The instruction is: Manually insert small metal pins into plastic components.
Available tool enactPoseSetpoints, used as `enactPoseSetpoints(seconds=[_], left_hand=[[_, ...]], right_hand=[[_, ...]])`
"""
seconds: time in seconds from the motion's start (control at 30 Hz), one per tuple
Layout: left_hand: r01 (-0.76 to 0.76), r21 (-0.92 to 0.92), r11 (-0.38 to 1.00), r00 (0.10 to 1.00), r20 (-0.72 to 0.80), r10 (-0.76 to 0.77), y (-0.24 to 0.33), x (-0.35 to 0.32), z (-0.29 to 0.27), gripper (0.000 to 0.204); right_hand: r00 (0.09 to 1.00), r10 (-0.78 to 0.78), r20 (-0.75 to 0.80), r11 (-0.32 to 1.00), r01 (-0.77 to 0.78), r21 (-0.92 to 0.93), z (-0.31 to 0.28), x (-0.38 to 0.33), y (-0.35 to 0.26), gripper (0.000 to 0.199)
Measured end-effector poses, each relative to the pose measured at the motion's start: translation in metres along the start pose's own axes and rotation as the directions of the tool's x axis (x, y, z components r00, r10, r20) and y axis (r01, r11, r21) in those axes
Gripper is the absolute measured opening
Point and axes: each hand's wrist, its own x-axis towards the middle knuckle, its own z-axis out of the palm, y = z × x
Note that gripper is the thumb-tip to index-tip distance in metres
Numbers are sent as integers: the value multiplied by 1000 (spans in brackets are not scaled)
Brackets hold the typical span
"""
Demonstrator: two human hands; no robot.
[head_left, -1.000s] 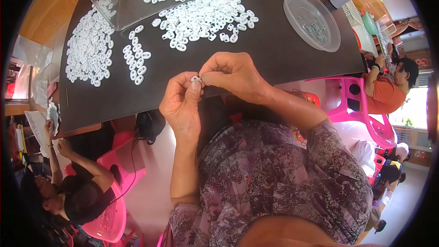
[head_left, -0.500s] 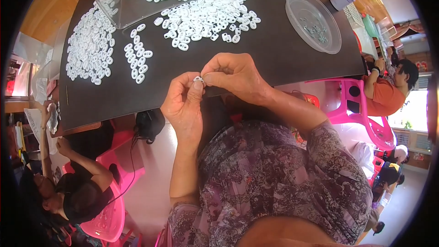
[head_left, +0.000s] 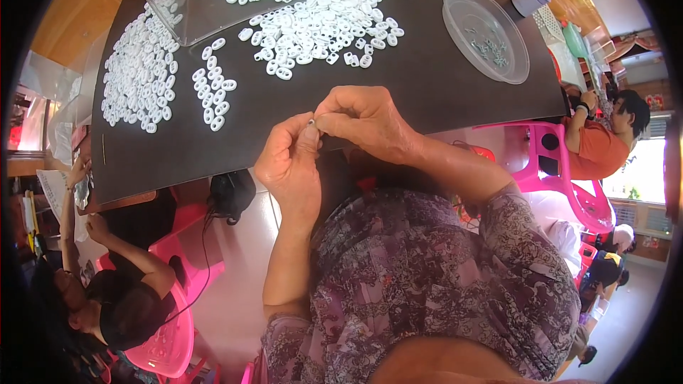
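Note:
Over the front edge of the dark table, my left hand (head_left: 290, 160) and my right hand (head_left: 366, 117) meet with fingertips pinched together. A small white plastic piece (head_left: 311, 121) is between my left thumb and forefinger, mostly covered by them. My right thumb and forefinger are closed right beside it; whatever they hold is hidden. Beyond my hands lies a heap of white oval two-hole pieces (head_left: 313, 25). To its left, a short double row of such pieces (head_left: 212, 89) lies on the table, and a second heap (head_left: 139, 71) sits farther left.
A clear plastic box (head_left: 188, 28) with more white pieces stands at the back. A round clear dish (head_left: 487, 71) at the right holds small metal parts. One person (head_left: 121, 299) sits at the left, another in orange (head_left: 601, 146) at the right, beside a pink chair (head_left: 530, 149).
My left hand has shifted slightly right and turned a little, so the white piece shows less between the fingertips. My right hand stays nearly in place.

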Motion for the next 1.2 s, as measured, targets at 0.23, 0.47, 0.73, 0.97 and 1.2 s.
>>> enactPoseSetpoints(seconds=[0.23,0.47,0.73,0.97,1.2], left_hand=[[64,-114,991,998,-14,-66,2,1,0,11],[-31,30,999,1000,-1,31,-1,1,-1,12],[-97,68,993,995,6,97,-7,-1,2,13],[122,-134,983,991,-33,-127,3,3,6,17],[85,-134,987,995,-39,-91,-1,7,4,22]], right_hand=[[1000,-16,-20,999,15,-46,0,0,-1,12],[998,44,-35,999,-45,-13,-1,0,-3,12],[998,-28,-52,996,23,-82,5,-2,0,12],[888,-436,-148,848,350,-397,-21,6,8,10],[804,-575,-151,549,242,-800,-77,15,29,15]])
